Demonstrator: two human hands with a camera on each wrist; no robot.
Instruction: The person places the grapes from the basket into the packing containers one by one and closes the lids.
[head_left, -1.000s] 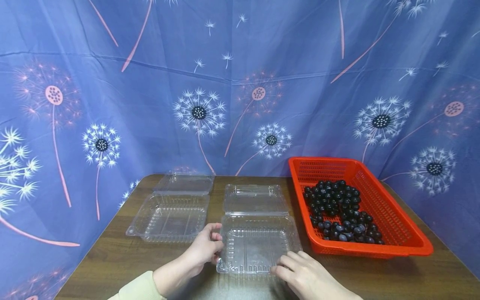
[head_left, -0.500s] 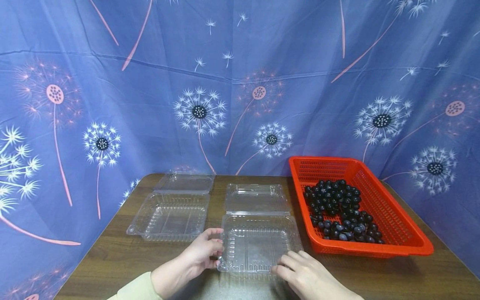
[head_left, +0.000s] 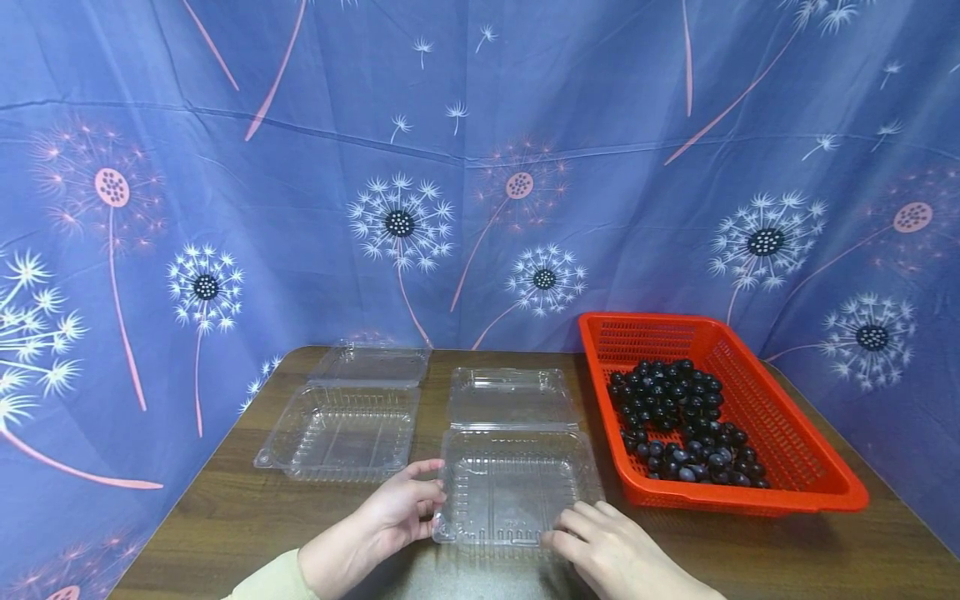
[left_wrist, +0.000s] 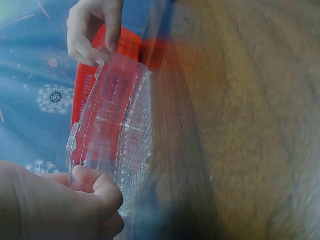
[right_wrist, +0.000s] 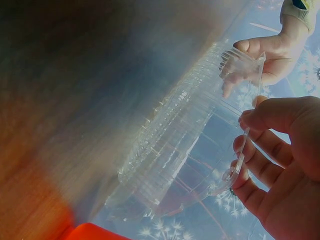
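Note:
A clear plastic clamshell box (head_left: 510, 492) lies before me with its lid (head_left: 513, 398) folded back flat. My left hand (head_left: 401, 510) holds the box's left side near the front corner; the left wrist view shows its bent fingers (left_wrist: 97, 187) at the rim. At the front right, my right hand (head_left: 603, 542) pinches the front rim; in the right wrist view its thumb (right_wrist: 275, 112) is on one side and curled fingers on the other. Nothing lies inside the box.
A second clear clamshell box (head_left: 341, 433), also with its lid back, stands to the left. An orange-red basket (head_left: 795, 425) holding dark grapes (head_left: 675, 408) is on the right. Behind the wooden table (head_left: 217, 517) hangs a blue dandelion-print cloth (head_left: 465, 167).
My left hand has shifted slightly toward me along the box's left side. The right hand and both boxes stay practically where they were.

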